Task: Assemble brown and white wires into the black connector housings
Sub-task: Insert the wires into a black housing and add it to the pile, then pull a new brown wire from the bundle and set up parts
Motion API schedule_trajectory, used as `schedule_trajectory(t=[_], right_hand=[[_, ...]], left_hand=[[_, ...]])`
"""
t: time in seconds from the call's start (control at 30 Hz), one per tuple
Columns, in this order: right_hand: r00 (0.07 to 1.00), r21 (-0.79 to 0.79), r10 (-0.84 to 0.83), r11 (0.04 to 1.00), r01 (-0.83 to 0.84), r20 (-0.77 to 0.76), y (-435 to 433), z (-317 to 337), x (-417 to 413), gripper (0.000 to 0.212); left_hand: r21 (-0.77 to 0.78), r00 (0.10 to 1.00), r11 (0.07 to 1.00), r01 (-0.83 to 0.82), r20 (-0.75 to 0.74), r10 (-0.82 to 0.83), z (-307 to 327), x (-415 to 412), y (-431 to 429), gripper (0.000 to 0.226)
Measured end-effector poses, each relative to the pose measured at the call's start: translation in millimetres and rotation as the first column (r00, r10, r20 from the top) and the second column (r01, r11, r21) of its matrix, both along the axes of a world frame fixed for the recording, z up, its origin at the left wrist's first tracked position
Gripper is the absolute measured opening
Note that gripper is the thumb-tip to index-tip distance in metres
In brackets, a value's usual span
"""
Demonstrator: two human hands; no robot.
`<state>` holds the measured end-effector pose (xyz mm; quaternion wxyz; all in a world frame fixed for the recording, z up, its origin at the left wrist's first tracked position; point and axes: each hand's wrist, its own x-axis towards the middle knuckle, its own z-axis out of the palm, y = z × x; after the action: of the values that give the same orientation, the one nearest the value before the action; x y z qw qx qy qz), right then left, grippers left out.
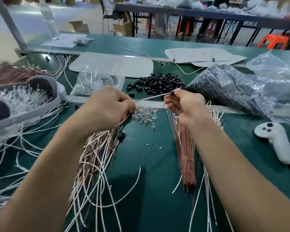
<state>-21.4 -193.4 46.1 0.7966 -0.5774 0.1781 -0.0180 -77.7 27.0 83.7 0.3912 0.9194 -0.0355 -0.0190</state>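
My left hand [110,104] grips a thick bunch of brown and white wires [97,156] that fans down toward me. A thin brown and white wire pair [151,97] stretches between both hands. My right hand [185,105] pinches a black connector housing [172,93] at that wire's far end. A loose pile of black housings [157,83] lies just beyond my hands. Small clear parts [145,114] lie scattered between my hands. A tied bundle of brown wires [185,156] lies under my right wrist.
A clear bag of black housings [228,87] lies at the right, another clear bag [97,81] at the left. A white controller [274,139] rests near the right edge. Loose white wires [20,139] and a grey tray [32,111] crowd the left. A water bottle [49,19] stands far left.
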Motion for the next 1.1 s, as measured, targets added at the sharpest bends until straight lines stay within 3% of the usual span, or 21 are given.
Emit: schedule_trajectory(t=[0.07,0.13,0.2,0.3,0.43,0.53,0.6,0.63,0.7,0.77,0.8,0.83,1.0,1.1], right_hand=[[0.995,-0.03,0.088,0.996,-0.09,-0.043,25.0,-2.7,7.8,0.017],[0.984,-0.091,0.164,0.981,-0.17,-0.072,49.2,-8.5,13.8,0.017],[0.971,-0.199,0.218,0.952,-0.233,-0.095,69.6,-15.7,19.0,0.015],[0.957,-0.365,0.27,0.885,-0.289,-0.103,92.9,-24.1,24.8,0.014],[0.939,-0.327,0.337,0.882,-0.341,-0.069,117.6,-27.5,26.7,0.007],[0.935,-0.264,0.353,0.901,-0.344,-0.014,117.6,-27.9,24.3,0.029],[0.95,-0.436,0.312,0.856,-0.277,0.009,103.9,-29.9,22.5,0.028],[0.956,-0.591,0.292,0.774,-0.227,0.014,93.8,-31.3,21.7,0.023],[0.95,-0.866,0.31,0.463,-0.19,-0.042,72.8,-32.1,17.3,0.016],[0.916,-0.959,0.348,0.124,-0.256,-0.199,58.4,-33.5,10.8,0.013],[0.895,-0.959,0.357,-0.002,-0.284,-0.266,54.2,-35.4,7.0,0.017],[0.877,-0.951,0.372,-0.069,-0.301,-0.305,51.0,-38.4,3.4,0.019],[0.857,-0.968,0.456,-0.041,-0.248,-0.239,41.1,-47.9,-8.3,0.014],[0.863,-0.967,0.476,0.089,-0.24,-0.17,30.9,-48.1,-12.9,0.021]], left_hand=[[0.286,0.981,0.944,-0.167,0.149,0.128,5.0,-5.7,18.5,0.027],[0.438,0.92,0.826,-0.356,0.322,0.226,1.6,-12.9,36.8,0.016],[0.456,0.885,0.781,-0.426,0.389,0.255,-8.8,-19.4,53.6,0.012],[0.462,0.897,0.778,-0.427,0.323,0.3,-30.7,-28.5,75.1,0.009],[0.487,0.873,0.724,-0.488,0.258,0.415,-55.2,-33.5,87.0,0.009],[0.484,0.865,0.719,-0.499,0.235,0.443,-64.4,-32.6,87.6,0.011],[0.474,0.862,0.72,-0.506,0.244,0.445,-65.1,-31.7,87.0,0.013],[0.453,0.857,0.728,-0.515,0.265,0.442,-64.2,-30.7,85.3,0.014],[0.389,0.845,0.754,-0.53,0.319,0.429,-61.0,-27.0,77.4,0.015],[0.336,0.83,0.772,-0.539,0.369,0.419,-56.8,-22.2,63.1,0.018],[0.322,0.828,0.781,-0.535,0.384,0.409,-55.3,-19.5,54.1,0.019],[0.312,0.831,0.792,-0.524,0.392,0.395,-54.4,-17.3,43.7,0.02],[0.291,0.888,0.87,-0.399,0.359,0.287,-60.4,-6.3,-9.7,0.022],[0.272,0.935,0.924,-0.27,0.302,0.184,-71.9,0.9,-37.2,0.024]])
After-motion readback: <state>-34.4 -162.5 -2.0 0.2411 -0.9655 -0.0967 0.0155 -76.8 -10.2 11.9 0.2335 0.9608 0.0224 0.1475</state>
